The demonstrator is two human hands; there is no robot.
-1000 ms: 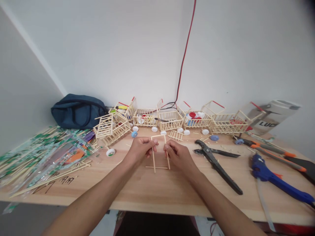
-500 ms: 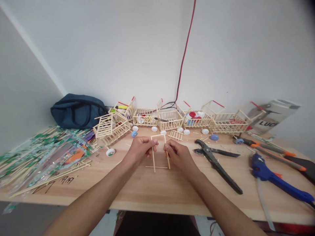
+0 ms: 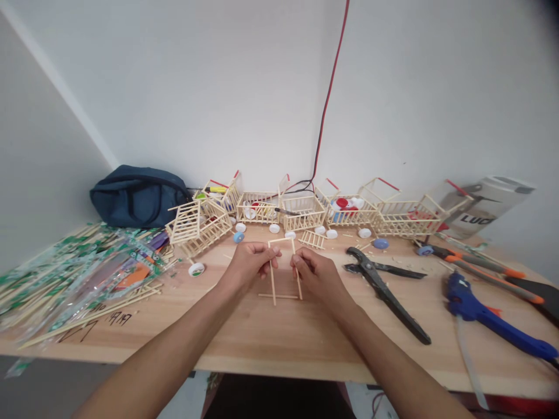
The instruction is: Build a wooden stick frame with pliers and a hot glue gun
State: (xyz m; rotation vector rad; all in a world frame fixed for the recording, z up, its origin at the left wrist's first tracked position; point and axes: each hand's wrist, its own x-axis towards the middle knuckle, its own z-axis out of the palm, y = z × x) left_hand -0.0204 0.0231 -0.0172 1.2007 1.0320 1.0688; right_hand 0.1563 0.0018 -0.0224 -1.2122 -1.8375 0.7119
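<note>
Between my hands stands a three-sided frame of thin wooden sticks (image 3: pixel 282 240), with a crosspiece at the top and two legs running down toward me. My left hand (image 3: pixel 253 262) pinches its left leg between thumb and fingers. On the other leg, my right hand (image 3: pixel 315 269) has a similar pinch. Near the legs' lower ends a loose-looking stick (image 3: pixel 279 296) lies crosswise on the table; whether it touches them I cannot tell. Just behind the frame are a small ladder-like stick panel (image 3: pixel 311 239) and a white bottle cap (image 3: pixel 290 235).
Several small stick-built carts (image 3: pixel 303 212) with cap wheels line the wall. Pliers (image 3: pixel 384 294), a blue glue gun (image 3: pixel 489 320) and orange-handled tools (image 3: pixel 489 270) lie right. Wrapped chopsticks (image 3: pixel 78 273) and a blue pouch (image 3: pixel 137 196) are left. A red-black cable (image 3: pixel 327 99) hangs behind.
</note>
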